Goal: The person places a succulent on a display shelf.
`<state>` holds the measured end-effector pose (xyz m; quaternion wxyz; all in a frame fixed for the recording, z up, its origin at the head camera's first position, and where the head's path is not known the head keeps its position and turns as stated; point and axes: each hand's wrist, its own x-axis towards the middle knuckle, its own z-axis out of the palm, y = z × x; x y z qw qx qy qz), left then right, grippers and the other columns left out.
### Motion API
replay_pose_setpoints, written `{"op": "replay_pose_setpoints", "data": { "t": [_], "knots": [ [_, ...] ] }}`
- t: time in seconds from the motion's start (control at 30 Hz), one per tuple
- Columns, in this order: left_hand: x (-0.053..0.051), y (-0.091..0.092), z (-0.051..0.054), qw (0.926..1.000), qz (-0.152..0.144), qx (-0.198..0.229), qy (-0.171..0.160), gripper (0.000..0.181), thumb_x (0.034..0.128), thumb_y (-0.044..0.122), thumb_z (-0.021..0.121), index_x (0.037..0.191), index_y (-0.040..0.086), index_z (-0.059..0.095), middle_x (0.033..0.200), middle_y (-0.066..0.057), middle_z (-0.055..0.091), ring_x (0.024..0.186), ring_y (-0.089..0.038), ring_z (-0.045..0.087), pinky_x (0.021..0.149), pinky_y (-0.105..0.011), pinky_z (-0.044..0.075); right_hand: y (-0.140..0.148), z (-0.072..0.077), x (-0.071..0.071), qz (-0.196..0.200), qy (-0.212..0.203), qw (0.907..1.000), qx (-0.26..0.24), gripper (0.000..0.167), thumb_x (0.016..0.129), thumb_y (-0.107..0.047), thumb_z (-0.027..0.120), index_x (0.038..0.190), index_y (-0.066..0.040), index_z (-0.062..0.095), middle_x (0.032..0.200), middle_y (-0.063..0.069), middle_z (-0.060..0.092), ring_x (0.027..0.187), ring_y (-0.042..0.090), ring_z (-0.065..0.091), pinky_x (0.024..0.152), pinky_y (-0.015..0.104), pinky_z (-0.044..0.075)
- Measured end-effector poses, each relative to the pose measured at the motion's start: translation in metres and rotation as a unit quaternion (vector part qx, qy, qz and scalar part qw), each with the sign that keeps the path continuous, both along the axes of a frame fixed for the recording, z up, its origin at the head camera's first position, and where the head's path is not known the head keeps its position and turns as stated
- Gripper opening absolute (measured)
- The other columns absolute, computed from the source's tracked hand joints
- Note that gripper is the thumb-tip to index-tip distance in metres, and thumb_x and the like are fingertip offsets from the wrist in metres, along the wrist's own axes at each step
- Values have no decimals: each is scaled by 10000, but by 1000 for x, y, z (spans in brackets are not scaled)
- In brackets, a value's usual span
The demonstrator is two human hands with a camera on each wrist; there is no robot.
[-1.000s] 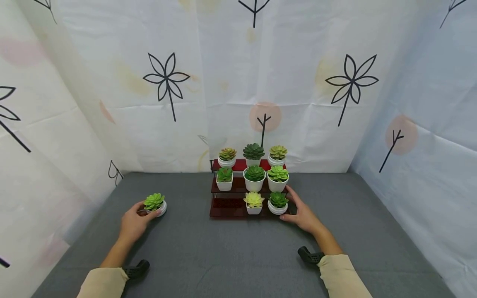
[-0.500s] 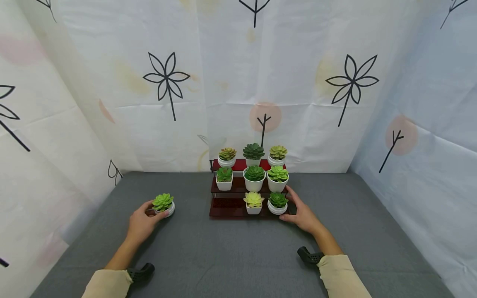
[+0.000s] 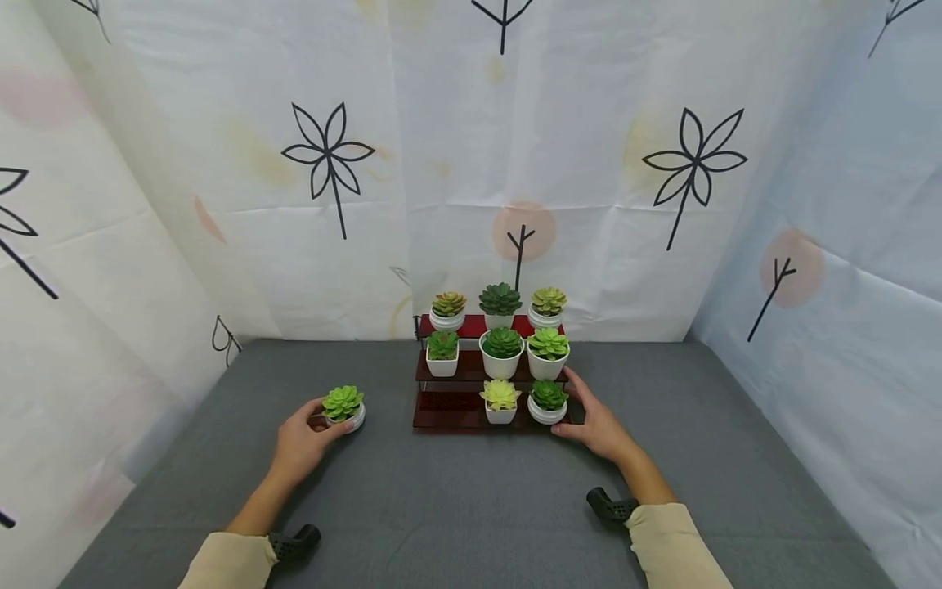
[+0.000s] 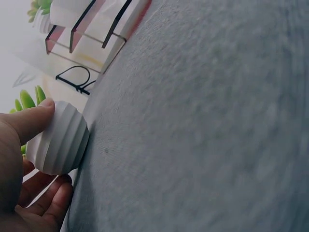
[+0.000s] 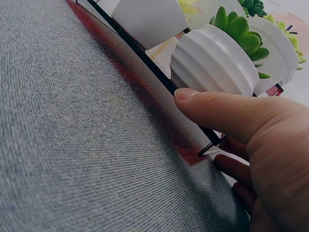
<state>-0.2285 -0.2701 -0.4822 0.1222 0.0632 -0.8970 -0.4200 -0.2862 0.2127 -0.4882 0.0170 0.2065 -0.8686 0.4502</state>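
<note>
My left hand point(image 3: 304, 442) grips a small potted succulent point(image 3: 343, 404) with bright green leaves, left of the rack. Its white ribbed pot point(image 4: 60, 140) sits between thumb and fingers in the left wrist view, close to the cloth; whether it touches cannot be told. A dark red three-tier display rack point(image 3: 450, 411) stands at the back, bearing several potted succulents. My right hand point(image 3: 602, 427) holds the rack's lower right end, the thumb on the front edge beside a dark green succulent point(image 3: 548, 402) in a ribbed pot point(image 5: 212, 60). Some right fingers are partly hidden.
On the bottom tier, a yellow-green succulent point(image 3: 500, 401) stands in the middle, with bare shelf to its left. A grey cloth point(image 3: 471, 507) covers the table. White patterned curtains point(image 3: 456, 147) close off the back and sides.
My left hand has moved right across the table with the potted succulent, toward the rack. My right hand and the rack have stayed in place.
</note>
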Motion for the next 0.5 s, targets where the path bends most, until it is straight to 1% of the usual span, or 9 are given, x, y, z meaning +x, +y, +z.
{"op": "replay_pose_setpoints", "data": {
  "t": [0.33, 0.5],
  "knots": [
    [2, 16, 0, 9997, -113, 182, 103, 715, 825, 374, 786, 1366, -2, 508, 1168, -201, 624, 1017, -295, 613, 765, -336, 514, 0, 0, 0, 15, -39, 10000, 19, 1006, 802, -203, 812, 1562, -128, 157, 1441, 294, 402, 1325, 469, 362, 1000, 679, 287],
    [0, 23, 1, 9993, -152, 327, 99, 711, 825, 370, 785, 1371, 6, 509, 1187, -206, 622, 1042, -301, 618, 789, -350, 521, 0, 0, 0, -11, -60, 10000, 46, 1010, 802, -220, 814, 1565, -142, 156, 1445, 284, 404, 1327, 460, 364, 1001, 676, 288]
  ]
}}
